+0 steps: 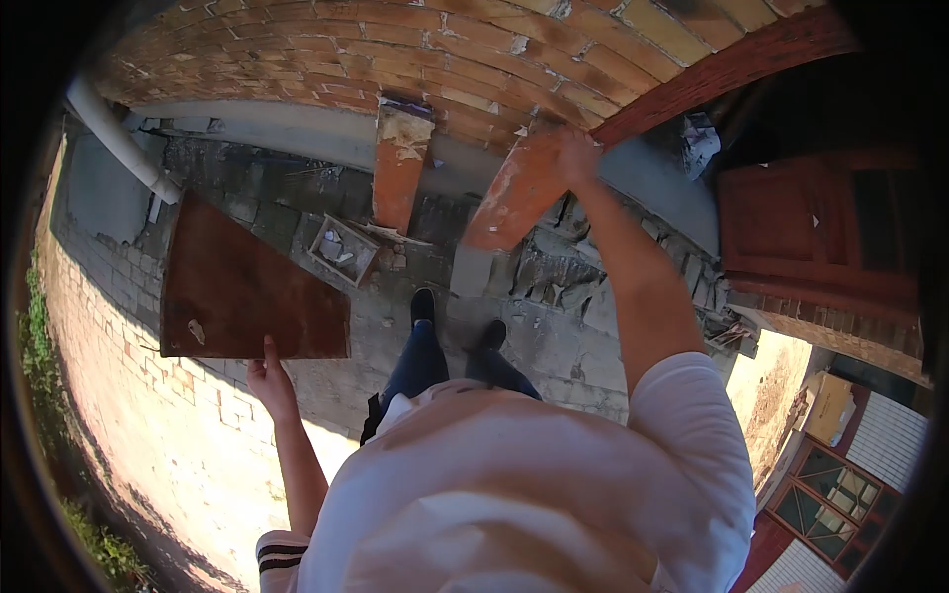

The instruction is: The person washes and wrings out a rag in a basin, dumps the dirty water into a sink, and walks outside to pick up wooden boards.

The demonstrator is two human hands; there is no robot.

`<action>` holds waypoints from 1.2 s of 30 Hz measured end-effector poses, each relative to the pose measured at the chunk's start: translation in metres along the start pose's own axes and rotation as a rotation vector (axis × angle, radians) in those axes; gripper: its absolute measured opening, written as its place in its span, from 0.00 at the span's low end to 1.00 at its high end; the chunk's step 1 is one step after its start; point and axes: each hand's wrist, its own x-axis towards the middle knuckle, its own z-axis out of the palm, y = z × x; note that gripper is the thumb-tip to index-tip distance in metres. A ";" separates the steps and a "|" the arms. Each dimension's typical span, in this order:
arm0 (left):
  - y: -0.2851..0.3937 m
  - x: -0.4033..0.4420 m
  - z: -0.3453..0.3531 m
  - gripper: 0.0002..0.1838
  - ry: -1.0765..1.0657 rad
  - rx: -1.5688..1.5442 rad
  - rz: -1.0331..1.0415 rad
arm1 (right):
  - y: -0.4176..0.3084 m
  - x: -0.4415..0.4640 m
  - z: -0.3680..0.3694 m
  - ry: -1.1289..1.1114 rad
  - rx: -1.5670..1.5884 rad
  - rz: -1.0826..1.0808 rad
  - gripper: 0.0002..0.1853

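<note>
My left hand (271, 383) grips the near edge of a large dark reddish-brown board (252, 292), with one finger lying on its face and the other fingers bent at the edge. A small pale worn patch shows near the board's corner. At the top of an orange-painted plank (519, 198), my right hand (578, 158) is closed around the upper end. This plank stands tilted by the brick wall, its paint scuffed. A second, narrower orange plank (397, 178) with a peeled top leans against the wall to its left, apart from both hands.
A brick wall (474, 59) runs along the front. On the paved ground (386, 321) lies a small wooden box (344, 249) with scraps inside. A white pipe (124, 138) stands at left. Broken slabs (559, 262) lie right of my feet, near a red wooden door panel (786, 217).
</note>
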 end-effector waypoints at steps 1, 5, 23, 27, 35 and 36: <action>-0.008 0.001 -0.004 0.15 0.003 0.015 -0.018 | -0.002 0.001 0.008 -0.008 -0.069 0.013 0.20; -0.036 0.013 -0.017 0.15 -0.078 0.114 -0.139 | -0.002 0.006 0.017 -0.074 -0.095 0.065 0.17; -0.089 0.039 0.039 0.20 -0.355 0.372 -0.147 | -0.080 -0.298 -0.074 -0.489 0.393 0.003 0.13; -0.086 0.047 0.057 0.21 -0.410 0.422 -0.136 | -0.076 -0.319 -0.066 -0.444 0.422 -0.031 0.14; -0.083 0.047 0.068 0.20 -0.460 0.470 -0.083 | -0.068 -0.301 -0.073 -0.533 0.482 -0.031 0.14; -0.083 0.044 0.069 0.20 -0.453 0.452 -0.054 | -0.067 -0.301 -0.073 -0.526 0.474 -0.038 0.14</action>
